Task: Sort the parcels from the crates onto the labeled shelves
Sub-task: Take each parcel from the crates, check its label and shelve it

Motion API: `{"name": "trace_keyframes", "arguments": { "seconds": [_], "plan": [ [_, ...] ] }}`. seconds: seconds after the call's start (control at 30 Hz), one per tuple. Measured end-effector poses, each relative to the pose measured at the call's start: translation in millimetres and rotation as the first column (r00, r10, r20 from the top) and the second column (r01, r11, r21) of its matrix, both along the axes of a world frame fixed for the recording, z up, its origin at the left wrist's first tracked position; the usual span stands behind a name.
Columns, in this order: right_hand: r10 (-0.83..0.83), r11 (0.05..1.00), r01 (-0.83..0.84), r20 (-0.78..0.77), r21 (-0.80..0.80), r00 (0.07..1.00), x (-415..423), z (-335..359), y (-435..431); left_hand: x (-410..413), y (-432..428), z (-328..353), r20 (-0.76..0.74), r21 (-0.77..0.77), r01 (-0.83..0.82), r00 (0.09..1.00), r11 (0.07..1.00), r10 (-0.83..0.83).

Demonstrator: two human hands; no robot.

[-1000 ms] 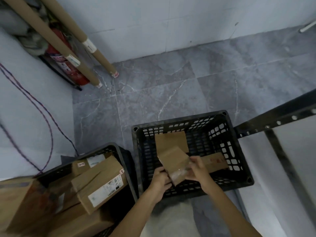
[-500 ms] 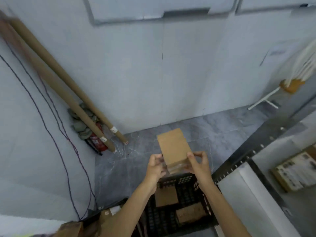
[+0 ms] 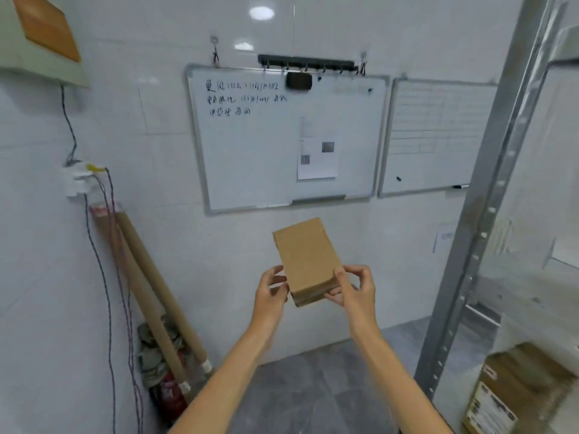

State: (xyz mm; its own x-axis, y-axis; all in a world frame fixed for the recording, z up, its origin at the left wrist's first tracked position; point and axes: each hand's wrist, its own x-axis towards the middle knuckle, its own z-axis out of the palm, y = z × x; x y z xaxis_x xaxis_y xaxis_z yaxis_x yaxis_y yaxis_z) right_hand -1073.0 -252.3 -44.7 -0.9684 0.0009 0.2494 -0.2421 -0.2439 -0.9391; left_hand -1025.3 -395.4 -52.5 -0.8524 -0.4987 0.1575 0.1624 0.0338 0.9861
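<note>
Long brown cardboard tubes [image 3: 150,277]: lean on the white wall, below and left of the large wall-mounted whiteboard [image 3: 250,145].
Left hand [image 3: 271,292]: its grip grasps the parcel's lower left edge, thumb on the near face; only as wide as the parcel's thickness.
Small plain brown cardboard parcel [image 3: 308,258]: held in the air just below the whiteboard's lower edge; the face in view shows no label.
Right hand [image 3: 354,288]: its grip pinches the lower right corner; the remaining fingers curl loosely clear of the card.
Grey perforated metal shelf post [image 3: 470,245]: right of the whiteboard.
Taped brown box with a white printed label [image 3: 517,389]: on a shelf, low and far right of the whiteboard.
Step in hand: probably finding the parcel's label. Turn it over with both grips firm, read it, then match it to a shelf label before setting down; the shelf labels are unreadable here.
</note>
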Motion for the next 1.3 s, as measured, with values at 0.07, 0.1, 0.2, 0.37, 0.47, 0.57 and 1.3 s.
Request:
{"name": "trace_keyframes", "arguments": {
  "seconds": [0.07,0.1,0.2,0.37,0.47,0.57,1.3],
  "plan": [
    [-0.014,0.999,0.013,-0.044,-0.030,0.999,5.6,12.1,-1.4,4.9,-4.2,11.5,-0.015,0.017,0.049,0.999,0.999,-0.049],
    [-0.019,0.999,0.016,-0.054,-0.049,0.998,7.7,16.7,-1.4,8.0,-6.3,15.9,-0.007,0.040,0.083,0.997,0.996,-0.083],
    [0.001,0.993,-0.004,-0.021,-0.118,1.000,14.3,29.0,-1.7,18.8,-8.7,27.6,-0.018,0.195,0.262,0.965,0.945,-0.263],
    [0.126,0.980,-0.119,0.036,-0.157,0.991,28.1,37.9,-1.7,32.0,-4.9,39.9,-0.167,0.220,0.568,0.823,0.793,-0.543],
    [0.175,0.981,-0.168,0.068,-0.101,0.982,32.6,38.7,1.5,33.7,-1.3,46.4,-0.236,0.203,0.612,0.788,0.764,-0.568],
    [0.112,0.993,-0.112,0.020,0.027,0.994,31.6,39.3,8.1,34.3,5.6,56.6,-0.213,0.174,0.493,0.864,0.852,-0.456],
    [0.235,0.968,-0.205,-0.232,0.145,0.944,55.5,43.3,65.2,46.7,51.0,69.8,-0.111,-0.149,0.371,0.915,0.917,-0.388]
  ]
}}
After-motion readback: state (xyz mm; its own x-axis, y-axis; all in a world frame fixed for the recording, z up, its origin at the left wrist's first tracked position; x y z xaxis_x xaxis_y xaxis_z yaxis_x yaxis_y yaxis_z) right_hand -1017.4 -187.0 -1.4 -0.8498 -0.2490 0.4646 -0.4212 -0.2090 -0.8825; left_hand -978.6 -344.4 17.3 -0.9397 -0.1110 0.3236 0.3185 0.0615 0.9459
